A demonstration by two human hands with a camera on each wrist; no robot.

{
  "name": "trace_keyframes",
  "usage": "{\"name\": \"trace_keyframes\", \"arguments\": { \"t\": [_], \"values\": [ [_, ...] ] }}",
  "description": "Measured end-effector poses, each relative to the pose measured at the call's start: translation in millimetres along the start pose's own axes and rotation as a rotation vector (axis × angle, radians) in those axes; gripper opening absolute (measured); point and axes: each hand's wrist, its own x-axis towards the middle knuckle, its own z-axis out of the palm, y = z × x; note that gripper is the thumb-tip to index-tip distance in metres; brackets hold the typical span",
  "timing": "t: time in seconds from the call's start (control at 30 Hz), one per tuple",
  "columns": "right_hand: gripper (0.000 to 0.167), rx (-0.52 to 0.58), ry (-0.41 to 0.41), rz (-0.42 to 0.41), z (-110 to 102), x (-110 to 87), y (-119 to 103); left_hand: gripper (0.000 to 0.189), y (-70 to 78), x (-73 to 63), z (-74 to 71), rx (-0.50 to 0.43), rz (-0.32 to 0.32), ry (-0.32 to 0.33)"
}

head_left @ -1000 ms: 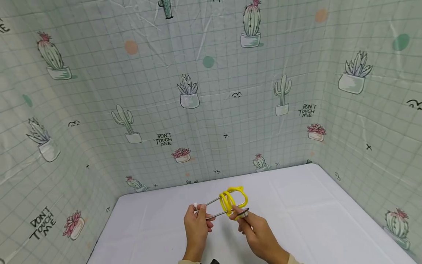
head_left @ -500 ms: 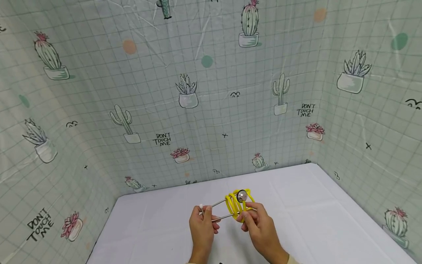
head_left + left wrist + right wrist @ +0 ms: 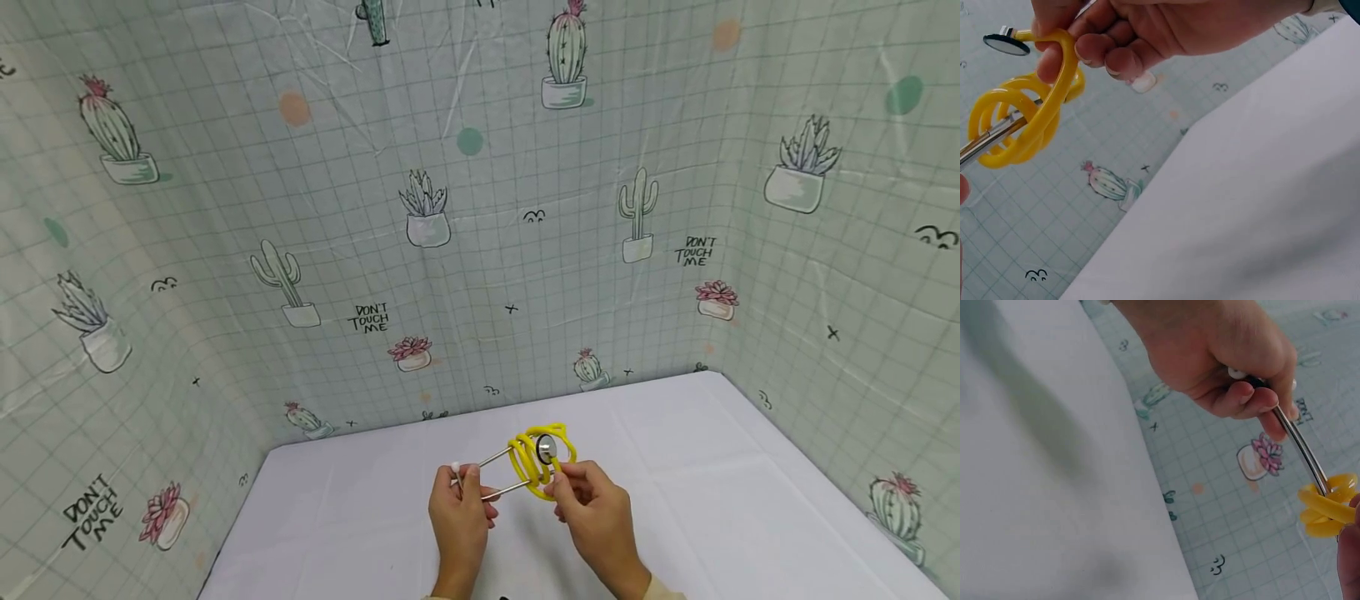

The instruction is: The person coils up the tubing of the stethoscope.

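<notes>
A stethoscope with yellow tubing (image 3: 522, 465) is held above the table between both hands. Its tubing is coiled in several loops around the two metal ear tubes (image 3: 1302, 449). My left hand (image 3: 459, 518) grips the ear tubes near the white eartips (image 3: 455, 467). With thumb and fingers, my right hand (image 3: 597, 515) pinches the tubing close behind the round chest piece (image 3: 547, 449). In the left wrist view the chest piece (image 3: 1007, 44) sticks out past the right hand's fingertips, its dark-rimmed disc facing down.
A white cloth covers the table (image 3: 345, 517) under the hands. Behind and on both sides hangs a pale green grid curtain (image 3: 480, 275) printed with cacti, meeting the table's back edge.
The chest piece has swung from beside the right fingers to up in front of the coil. Both hands have shifted slightly right, and the right hand has changed its hold on the tubing.
</notes>
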Motion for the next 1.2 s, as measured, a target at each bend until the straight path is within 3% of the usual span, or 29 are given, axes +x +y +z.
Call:
{"name": "trace_keyframes", "arguments": {
  "t": [0.27,0.6,0.9,1.2],
  "values": [
    [0.017,-0.079,0.007,-0.076,-2,2.8,6,0.014,-0.3,0.2,-0.7,-0.02,0.018,0.005],
    [0.02,-0.269,0.07,-0.241,-4,8.4,9,0.012,-1.1,-2.2,0.2,0.041,0.112,0.018],
    [0.014,-0.413,0.056,-0.195,-4,9.4,9,0.01,-0.3,-5.0,1.5,0.075,0.135,0.036],
    [0.013,-0.561,0.053,-0.222,-3,10.7,8,0.008,-0.1,-6.2,4.2,0.088,0.142,0.065]
  ]
}}
